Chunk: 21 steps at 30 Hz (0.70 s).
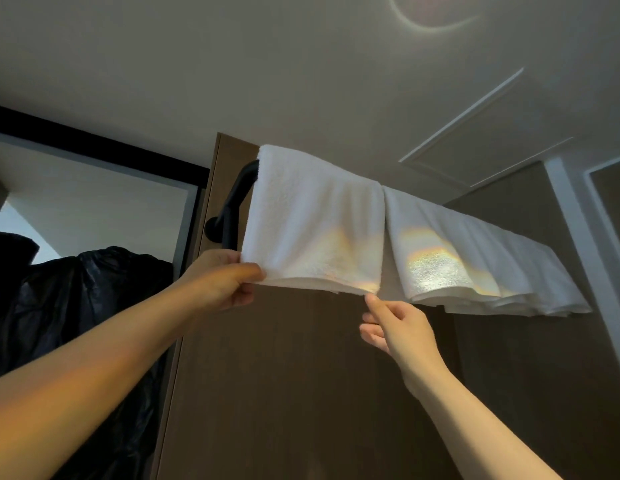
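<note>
A white folded towel (pixel 312 223) hangs over a black rail (pixel 237 199) fixed high on a brown wall panel (pixel 284 375). My left hand (pixel 225 282) pinches the towel's lower left corner between thumb and fingers. My right hand (pixel 395 327) is just below the towel's lower right corner, its index fingertip touching or almost touching the hem, the other fingers loosely curled and holding nothing. A second white towel (pixel 475 258) hangs to the right on the same rail, bunched into folds.
A black garment or bag (pixel 76 323) hangs at the left beside the panel. Behind it is a dark-framed opening (pixel 94 147). The ceiling (pixel 301 64) has a hatch outline at the upper right. A white door frame (pixel 571 220) stands at the right.
</note>
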Available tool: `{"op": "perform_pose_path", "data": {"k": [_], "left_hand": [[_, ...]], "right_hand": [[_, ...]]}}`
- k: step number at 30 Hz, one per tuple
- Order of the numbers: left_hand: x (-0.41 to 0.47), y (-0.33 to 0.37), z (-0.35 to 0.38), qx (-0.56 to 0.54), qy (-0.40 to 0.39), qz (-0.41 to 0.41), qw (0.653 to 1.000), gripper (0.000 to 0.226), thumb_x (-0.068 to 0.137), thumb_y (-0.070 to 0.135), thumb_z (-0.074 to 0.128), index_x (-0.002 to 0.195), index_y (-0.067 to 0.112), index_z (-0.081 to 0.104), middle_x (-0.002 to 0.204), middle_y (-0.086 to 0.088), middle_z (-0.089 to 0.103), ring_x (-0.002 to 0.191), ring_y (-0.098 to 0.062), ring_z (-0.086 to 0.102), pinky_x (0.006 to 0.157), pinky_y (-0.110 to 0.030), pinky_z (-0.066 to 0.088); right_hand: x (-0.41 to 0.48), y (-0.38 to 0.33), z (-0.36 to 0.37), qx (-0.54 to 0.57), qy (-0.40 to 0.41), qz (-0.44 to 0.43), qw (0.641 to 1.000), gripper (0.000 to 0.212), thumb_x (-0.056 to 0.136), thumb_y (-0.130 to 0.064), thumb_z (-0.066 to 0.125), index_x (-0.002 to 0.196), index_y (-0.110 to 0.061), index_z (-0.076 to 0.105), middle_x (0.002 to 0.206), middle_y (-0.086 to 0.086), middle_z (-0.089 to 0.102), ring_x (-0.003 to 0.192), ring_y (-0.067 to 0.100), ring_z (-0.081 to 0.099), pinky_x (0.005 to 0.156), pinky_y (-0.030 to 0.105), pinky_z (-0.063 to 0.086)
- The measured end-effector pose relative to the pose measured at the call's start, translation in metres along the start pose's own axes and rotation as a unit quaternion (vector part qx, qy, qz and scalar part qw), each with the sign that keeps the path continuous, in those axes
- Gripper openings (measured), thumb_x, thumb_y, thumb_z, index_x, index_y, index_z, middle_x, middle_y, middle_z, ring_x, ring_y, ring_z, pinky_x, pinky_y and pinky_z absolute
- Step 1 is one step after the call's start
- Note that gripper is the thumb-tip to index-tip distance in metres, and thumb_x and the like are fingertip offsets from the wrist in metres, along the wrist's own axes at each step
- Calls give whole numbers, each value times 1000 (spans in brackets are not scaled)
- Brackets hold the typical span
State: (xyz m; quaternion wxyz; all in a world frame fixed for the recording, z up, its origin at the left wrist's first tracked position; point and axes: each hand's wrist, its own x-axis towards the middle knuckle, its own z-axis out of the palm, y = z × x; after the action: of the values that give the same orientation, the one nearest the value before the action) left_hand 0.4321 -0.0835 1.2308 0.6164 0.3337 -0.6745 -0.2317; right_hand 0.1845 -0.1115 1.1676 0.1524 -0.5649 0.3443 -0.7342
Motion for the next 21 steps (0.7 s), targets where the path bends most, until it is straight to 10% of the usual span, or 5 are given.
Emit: {"op": "perform_pose_path", "data": {"k": [4, 10, 16, 21], "left_hand": [[0, 0, 0, 3, -2, -1, 1000, 20, 88, 9, 65, 107, 3, 65, 117, -21, 64, 94, -24, 62, 82, -32, 55], [0, -1, 0, 25, 13, 8, 1000, 21, 88, 9, 66, 108, 3, 65, 117, -21, 64, 106, -33, 63, 88, -38, 55], [-2, -2, -1, 50, 8, 22, 998, 17, 89, 12, 65, 105, 6, 65, 110, -18, 65, 102, -33, 64, 85, -39, 57], [-2, 1, -1, 37, -11, 13, 999, 20, 89, 8, 63, 108, 2, 64, 116, -21, 63, 103, -32, 64, 81, -35, 57]], "right_hand": [[-19, -25, -8, -214, 34, -220, 951, 30, 89, -43, 64, 69, -20, 61, 57, -4, 62, 58, 10, 62, 63, 31, 53], [23, -95, 15, -290, 77, -387, 872, 22, 88, -38, 68, 81, -18, 63, 78, -6, 61, 75, 15, 58, 67, 38, 49], [78, -145, 51, -358, -56, -353, 863, 74, 88, -50, 64, 150, -23, 33, 154, 5, 32, 143, 25, 27, 116, 40, 27], [97, -146, 59, -409, -59, -299, 860, 74, 88, -68, 49, 150, -33, 26, 156, -2, 30, 144, 23, 23, 117, 50, 16]]}}
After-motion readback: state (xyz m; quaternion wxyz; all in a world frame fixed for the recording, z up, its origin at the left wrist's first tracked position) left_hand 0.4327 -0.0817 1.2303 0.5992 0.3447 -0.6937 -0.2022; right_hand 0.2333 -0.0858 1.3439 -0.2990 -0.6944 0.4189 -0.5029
